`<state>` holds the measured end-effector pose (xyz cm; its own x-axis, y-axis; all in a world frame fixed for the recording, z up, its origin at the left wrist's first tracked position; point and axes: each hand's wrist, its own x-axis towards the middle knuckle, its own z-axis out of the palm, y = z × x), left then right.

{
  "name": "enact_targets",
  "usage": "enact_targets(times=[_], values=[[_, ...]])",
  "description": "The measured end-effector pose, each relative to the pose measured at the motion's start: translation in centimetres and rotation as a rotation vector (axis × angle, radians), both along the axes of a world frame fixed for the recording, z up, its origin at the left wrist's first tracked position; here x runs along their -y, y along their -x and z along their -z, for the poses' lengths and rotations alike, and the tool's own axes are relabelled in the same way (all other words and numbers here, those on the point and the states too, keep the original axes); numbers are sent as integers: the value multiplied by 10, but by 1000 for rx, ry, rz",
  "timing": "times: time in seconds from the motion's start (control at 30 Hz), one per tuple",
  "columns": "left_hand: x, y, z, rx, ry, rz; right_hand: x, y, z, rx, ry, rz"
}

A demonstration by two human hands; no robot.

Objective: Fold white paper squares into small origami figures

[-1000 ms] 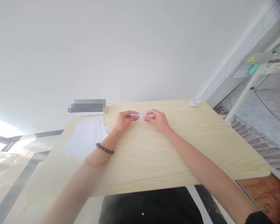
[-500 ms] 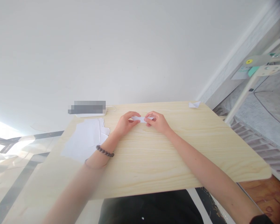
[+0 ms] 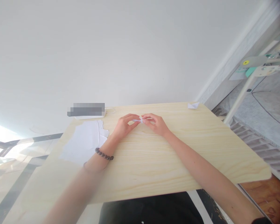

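Head view. Small folded white paper (image 3: 141, 119) at the middle of the tabletop (image 3: 154, 168), toward its far edge, between the two hands. Long axis runs crosswise, left to right, roughly parallel with the far edge; one end points to the left palm, the other to the right. Ends mostly covered by fingers. Whether the paper touches the wood or is held just above: cannot tell

Left hand (image 3: 124, 126): grip narrow, fingers curved over the far side, thumb on the near side, holding the paper's left part; a pale strip shows in the gap

Right hand (image 3: 159, 123): grip narrow too, index finger and thumb close together on the paper's right part, fingertips just beside those of the left

Left wrist carries a dark beaded bracelet (image 3: 104, 154). Beyond it, on the left of the tabletop, loose white sheets (image 3: 81, 141) lie flat and overlapping. Behind these, near the wall (image 3: 140, 56), a white device (image 3: 90, 117), its upper part blurred out, with a thin cable (image 3: 112, 109). Far right corner: a second folded paper (image 3: 193, 105), pointed at its right end
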<state>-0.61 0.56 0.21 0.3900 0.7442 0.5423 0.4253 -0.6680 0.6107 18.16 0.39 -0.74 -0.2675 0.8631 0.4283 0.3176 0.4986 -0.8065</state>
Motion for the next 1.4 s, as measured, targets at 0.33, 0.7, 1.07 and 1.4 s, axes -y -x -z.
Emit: enact_targets(times=[0.33, 0.7, 1.07, 1.4], values=[[1, -1, -2, -19, 24, -6, 2, 4, 1, 227, -326, 66], [0, 0, 2, -42, -114, -26, 3, 3, 0, 327, -477, 84], [1, -1, -1, -64, -84, 1, 3, 5, -1, 358, -490, 54], [1, -1, 0, -64, -54, -11, 4, 5, -2, 338, -478, 44]])
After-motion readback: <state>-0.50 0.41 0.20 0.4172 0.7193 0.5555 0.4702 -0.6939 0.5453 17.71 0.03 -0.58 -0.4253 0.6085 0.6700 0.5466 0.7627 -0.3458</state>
